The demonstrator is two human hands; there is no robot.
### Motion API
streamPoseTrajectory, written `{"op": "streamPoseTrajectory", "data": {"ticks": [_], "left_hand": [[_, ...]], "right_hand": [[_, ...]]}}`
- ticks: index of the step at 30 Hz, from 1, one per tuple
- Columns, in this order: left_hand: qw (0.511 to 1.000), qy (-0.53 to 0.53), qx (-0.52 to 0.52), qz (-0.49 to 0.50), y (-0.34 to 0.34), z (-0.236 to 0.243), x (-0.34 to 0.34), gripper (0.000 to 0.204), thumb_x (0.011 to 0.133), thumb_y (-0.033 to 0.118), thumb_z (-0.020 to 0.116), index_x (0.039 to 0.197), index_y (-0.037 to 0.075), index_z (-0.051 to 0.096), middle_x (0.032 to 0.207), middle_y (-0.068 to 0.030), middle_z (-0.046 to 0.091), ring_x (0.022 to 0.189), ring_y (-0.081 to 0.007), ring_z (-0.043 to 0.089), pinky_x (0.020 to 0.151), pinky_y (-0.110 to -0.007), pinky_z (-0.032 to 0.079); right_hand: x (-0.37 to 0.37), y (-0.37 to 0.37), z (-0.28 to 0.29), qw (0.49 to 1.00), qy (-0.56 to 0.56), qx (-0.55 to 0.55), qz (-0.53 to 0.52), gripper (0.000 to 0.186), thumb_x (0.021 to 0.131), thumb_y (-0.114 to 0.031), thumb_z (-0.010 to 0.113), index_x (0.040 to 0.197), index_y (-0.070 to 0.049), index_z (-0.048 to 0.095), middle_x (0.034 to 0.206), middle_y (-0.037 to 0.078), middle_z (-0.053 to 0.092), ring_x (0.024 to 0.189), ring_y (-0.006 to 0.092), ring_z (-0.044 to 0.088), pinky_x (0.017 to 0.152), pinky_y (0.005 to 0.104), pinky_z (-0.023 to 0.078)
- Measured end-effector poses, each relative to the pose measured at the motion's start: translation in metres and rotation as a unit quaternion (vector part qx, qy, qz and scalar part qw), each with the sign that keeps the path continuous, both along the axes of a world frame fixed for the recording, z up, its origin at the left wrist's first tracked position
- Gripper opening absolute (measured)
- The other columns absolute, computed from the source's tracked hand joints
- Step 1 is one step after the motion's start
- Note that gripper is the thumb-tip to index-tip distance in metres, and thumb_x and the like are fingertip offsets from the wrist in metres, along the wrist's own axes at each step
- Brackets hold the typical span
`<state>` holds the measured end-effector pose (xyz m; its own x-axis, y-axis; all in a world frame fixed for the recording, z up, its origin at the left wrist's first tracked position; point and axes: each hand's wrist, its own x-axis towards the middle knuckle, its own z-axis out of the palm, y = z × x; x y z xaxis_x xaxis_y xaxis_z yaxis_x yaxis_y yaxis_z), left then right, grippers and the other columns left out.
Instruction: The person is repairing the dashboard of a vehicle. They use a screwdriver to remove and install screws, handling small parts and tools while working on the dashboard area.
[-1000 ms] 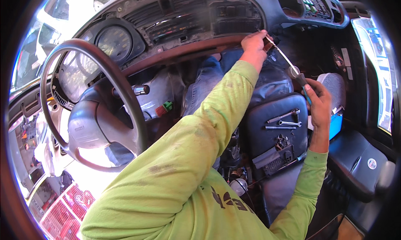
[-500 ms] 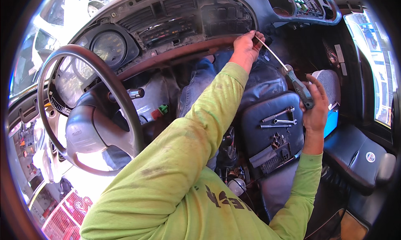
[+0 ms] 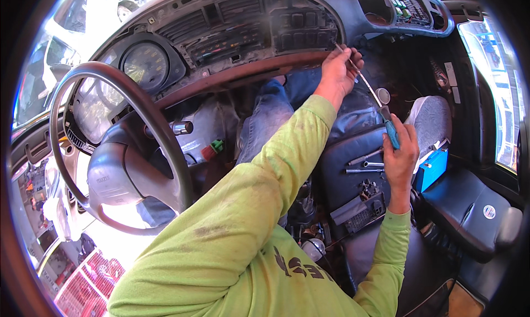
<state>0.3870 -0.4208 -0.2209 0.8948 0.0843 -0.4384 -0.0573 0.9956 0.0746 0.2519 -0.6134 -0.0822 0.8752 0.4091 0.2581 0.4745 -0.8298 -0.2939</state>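
My right hand is wrapped around the teal and grey handle of a long screwdriver. Its thin shaft slants up and left to the lower right corner of the opened instrument panel. Close to the tip, my left hand pinches the shaft between thumb and fingers. Exactly what the tip rests against is too small to make out. A reddish-brown trim strip runs along the panel's lower edge, left of my left hand. Just beyond the handle stands a round, pale-topped knob.
At left is the steering wheel, with a stalk beside it. Metal hand tools lie on the dark seat back below my right hand. A blue box stands to the right. A green-handled brush sits under the dash.
My right hand has shifted slightly left and down with the screwdriver handle, now more end-on. My left hand has slid a little right and down along the shaft, with its fingers regripped.
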Motion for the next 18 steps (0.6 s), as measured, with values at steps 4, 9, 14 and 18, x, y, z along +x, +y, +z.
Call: {"op": "streamPoseTrajectory", "data": {"ticks": [4, 9, 14, 18], "left_hand": [[0.999, -0.032, -0.008, -0.012, -0.009, 0.001, -0.012, 0.009, 0.104, 0.008, 0.065, 0.112, 0.013, 0.066, 0.101, -0.0074, 0.073, 0.090, -0.0228, 0.072, 0.081, -0.045, 0.063], [0.999, -0.022, 0.015, -0.042, 0.010, -0.008, -0.011, 0.009, 0.107, 0.012, 0.061, 0.114, 0.009, 0.066, 0.106, -0.0088, 0.073, 0.094, -0.0230, 0.071, 0.081, -0.042, 0.063], [1.000, 0.019, -0.024, -0.006, 0.014, -0.002, -0.004, 0.020, 0.111, 0.022, 0.055, 0.115, 0.005, 0.065, 0.112, -0.0130, 0.075, 0.102, -0.0264, 0.073, 0.088, -0.043, 0.062], [0.995, 0.089, -0.044, 0.025, 0.015, 0.006, 0.012, 0.023, 0.111, 0.029, 0.056, 0.108, 0.009, 0.066, 0.105, -0.0092, 0.077, 0.095, -0.0250, 0.075, 0.084, -0.041, 0.061]], "right_hand": [[0.007, -0.002, -0.002, 0.976, 0.044, 0.204, -0.066, 0.042, 0.096, -0.010, 0.073, 0.137, -0.003, 0.066, 0.104, 0.009, 0.066, 0.090, 0.0181, 0.066, 0.075, 0.0331, 0.053], [0.024, -0.020, 0.009, 0.812, 0.361, 0.413, -0.198, 0.036, 0.102, -0.016, 0.065, 0.134, 0.001, 0.062, 0.105, 0.008, 0.068, 0.067, 0.0056, 0.057, 0.053, 0.0193, 0.039], [0.017, -0.010, 0.003, 0.968, 0.049, 0.243, -0.040, 0.040, 0.100, -0.017, 0.072, 0.135, 0.000, 0.062, 0.107, 0.010, 0.069, 0.076, 0.0103, 0.065, 0.064, 0.0250, 0.051], [0.006, 0.007, 0.004, 0.957, 0.041, 0.277, -0.078, 0.048, 0.098, -0.023, 0.077, 0.140, -0.003, 0.061, 0.106, 0.009, 0.070, 0.085, 0.0148, 0.068, 0.075, 0.0305, 0.054]]}}
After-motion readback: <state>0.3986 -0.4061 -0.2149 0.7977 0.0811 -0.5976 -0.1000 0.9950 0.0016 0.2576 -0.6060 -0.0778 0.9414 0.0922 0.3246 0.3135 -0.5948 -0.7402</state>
